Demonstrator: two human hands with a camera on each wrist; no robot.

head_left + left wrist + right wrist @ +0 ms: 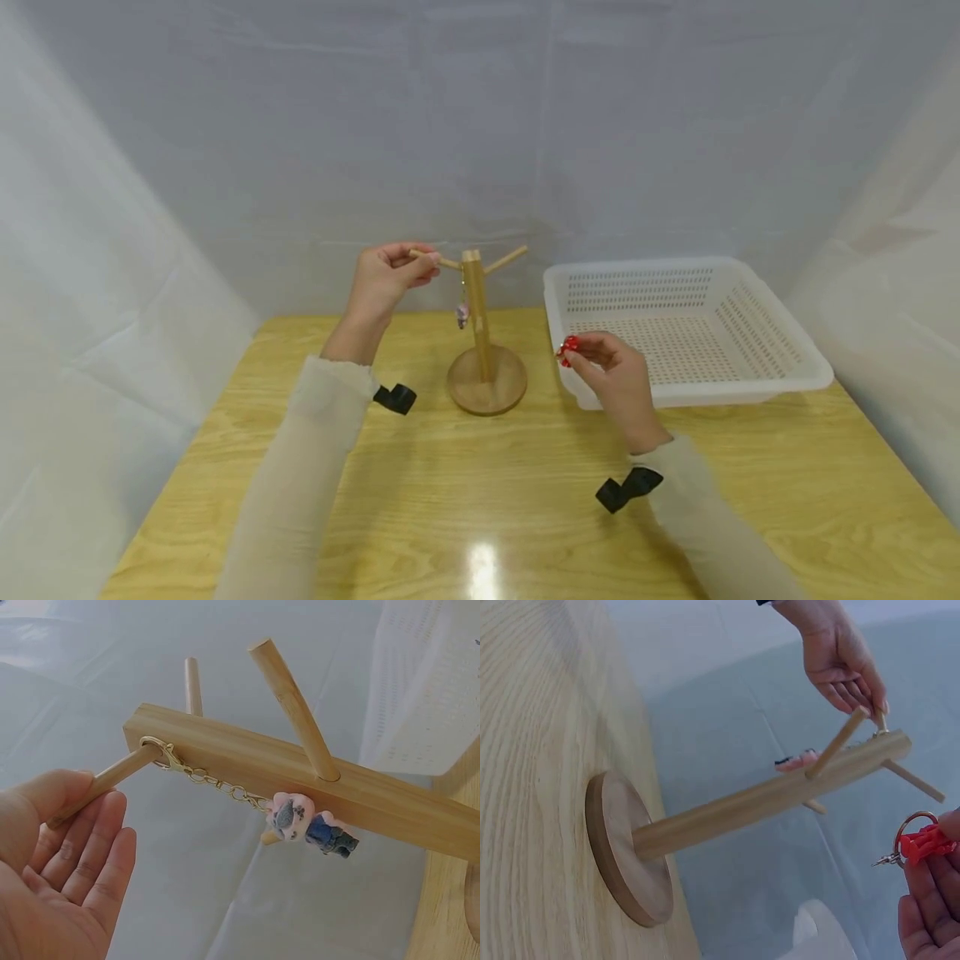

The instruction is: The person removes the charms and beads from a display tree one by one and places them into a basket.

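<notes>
A wooden peg stand (478,321) with a round base stands upright on the table. My left hand (381,282) pinches the tip of its upper left peg (112,776) between thumb and fingers. From that peg hangs a keychain (292,817) with a gold clasp, a gold chain and a small pink and blue figure, close to the post. My right hand (615,375) is to the right of the stand, in front of the basket's near left corner. It pinches a red keychain (926,844) with a metal ring and a silver clasp, held apart from the stand.
A white perforated plastic basket (780,387) sits at the back right of the wooden table (450,500). Other pegs stick out of the post, one to the upper right (507,258). Pale sheeting (375,125) hangs behind and at both sides.
</notes>
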